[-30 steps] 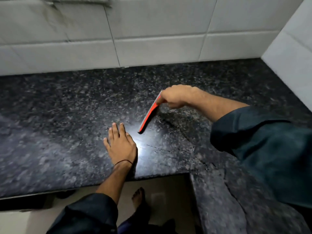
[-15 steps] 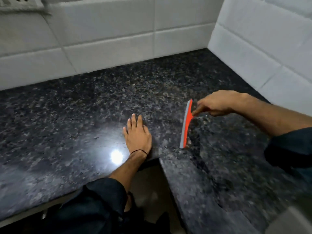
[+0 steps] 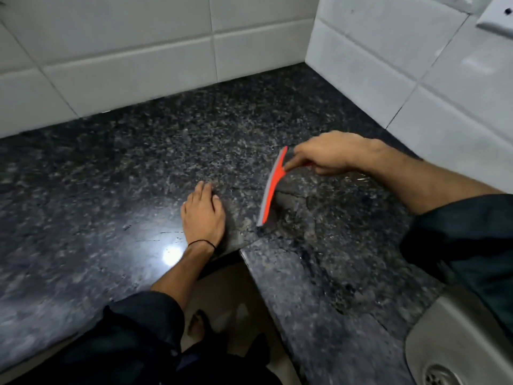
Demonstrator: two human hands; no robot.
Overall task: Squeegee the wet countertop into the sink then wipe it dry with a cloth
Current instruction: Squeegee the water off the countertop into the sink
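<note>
Countertop: dark speckled granite countertop point(image 3: 116, 173) fills the middle of the frame and turns an L-shaped corner toward the lower right; a bright light glare sits on it at lower centre.
Squeegee: orange squeegee point(image 3: 272, 187) with a grey blade edge, right of centre, its blade running from upper right to lower left with the lower end on the stone.
Right hand: right hand point(image 3: 324, 155) at centre right, fingers curled around the squeegee's handle, index finger stretched toward the blade head; most of the handle is hidden under the hand.
Left hand: left hand point(image 3: 204, 215) at centre, laid palm-down on the countertop with fingers together and extended, empty, just left of the blade's lower end but apart from it.
Wristband: thin black cord point(image 3: 201, 242) around the left wrist.
Water: wet streaks and patches on the stone to the right of the blade.
Sink: steel sink point(image 3: 449, 340) in the lower right corner, drain visible at the bottom edge.
Wall: white tiles point(image 3: 125, 62) across the top and upper right.
Sleeves: dark sleeves on both forearms.
</note>
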